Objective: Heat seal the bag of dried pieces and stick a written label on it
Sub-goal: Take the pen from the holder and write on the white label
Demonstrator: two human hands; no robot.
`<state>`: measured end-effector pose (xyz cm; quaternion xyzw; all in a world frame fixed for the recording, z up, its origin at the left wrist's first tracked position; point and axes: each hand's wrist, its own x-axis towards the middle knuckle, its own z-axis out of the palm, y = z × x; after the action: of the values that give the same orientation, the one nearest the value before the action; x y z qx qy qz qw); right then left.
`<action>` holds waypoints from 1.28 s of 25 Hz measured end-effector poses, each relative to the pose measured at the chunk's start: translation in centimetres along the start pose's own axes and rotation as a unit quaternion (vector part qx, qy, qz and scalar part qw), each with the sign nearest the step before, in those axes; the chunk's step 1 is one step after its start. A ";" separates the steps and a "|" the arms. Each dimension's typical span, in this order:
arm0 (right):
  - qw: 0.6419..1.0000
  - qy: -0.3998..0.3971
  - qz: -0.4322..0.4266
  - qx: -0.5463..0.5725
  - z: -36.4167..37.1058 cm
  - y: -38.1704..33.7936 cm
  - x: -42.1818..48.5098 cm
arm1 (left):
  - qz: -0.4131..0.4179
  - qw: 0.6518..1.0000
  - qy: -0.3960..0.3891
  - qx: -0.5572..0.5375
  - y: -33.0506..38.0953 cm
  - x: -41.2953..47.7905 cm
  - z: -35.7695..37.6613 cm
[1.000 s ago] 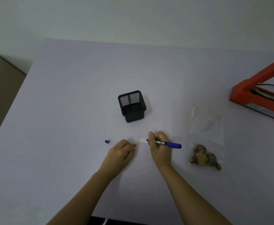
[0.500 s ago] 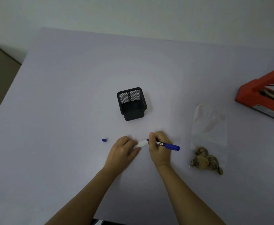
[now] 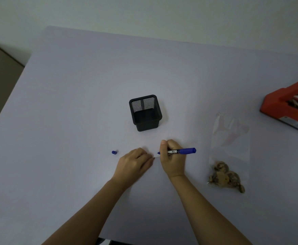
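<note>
The right hand point(image 3: 173, 156) is gripping the blue marker point(image 3: 181, 150) with its tip pointing at the small white label point(image 3: 156, 157); the left hand point(image 3: 134, 162) is pressing flat on the label's near end, fingers extended, grasping nothing; only a sliver of label is showing between the hands. The bag point(image 3: 230, 147) is lying to the right on the table point(image 3: 74, 103), dried pieces point(image 3: 224, 177) gathered at its near end, well apart from the red heat sealer point(image 3: 286, 106); whether its mouth is sealed cannot be determined. Risks: the label is likely sliding if left-hand pressure is easing; wet ink is liable to smear under a resting palm; the marker cap point(image 3: 114, 152), lying left of the hands, is free to roll off.
</note>
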<state>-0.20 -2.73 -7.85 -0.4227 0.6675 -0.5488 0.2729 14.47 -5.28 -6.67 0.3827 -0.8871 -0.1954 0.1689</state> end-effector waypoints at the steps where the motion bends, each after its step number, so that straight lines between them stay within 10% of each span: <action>1: 1.000 0.002 0.000 0.004 0.0 -0.1 0.0 | -0.009 1.000 -0.003 -0.003 0.1 0.1 0.0; 12: 0.997 -0.047 -0.034 -0.048 -0.1 0.9 0.4 | -0.172 0.976 0.127 -0.045 1.7 -2.2 2.1; 32: 0.996 -0.057 -0.004 -0.075 0.2 1.3 0.6 | -0.122 0.984 0.117 0.047 1.1 -2.5 3.8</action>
<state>-0.63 -3.31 -9.08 -0.4756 0.6882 -0.4734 0.2757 13.74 -1.93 -9.81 0.5160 -0.8159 -0.1265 0.2280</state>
